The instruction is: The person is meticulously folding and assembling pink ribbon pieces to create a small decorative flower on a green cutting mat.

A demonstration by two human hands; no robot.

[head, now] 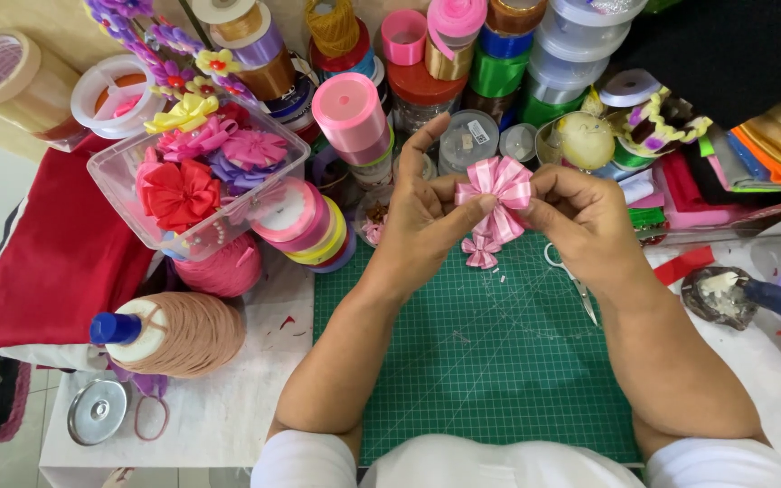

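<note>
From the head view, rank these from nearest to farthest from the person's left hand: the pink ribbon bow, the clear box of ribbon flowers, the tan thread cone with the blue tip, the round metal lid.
1. Pink ribbon bow: pinched at the left hand fingertips.
2. Clear box of ribbon flowers: up and left.
3. Tan thread cone: lower left.
4. Round metal lid: far lower left corner.

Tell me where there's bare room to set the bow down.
The green mat is bare between the forearms, below the bow held by the left hand and right hand. White table below the thread cone is free too. Scissors edge the mat's right; ribbon spools crowd the back.
</note>
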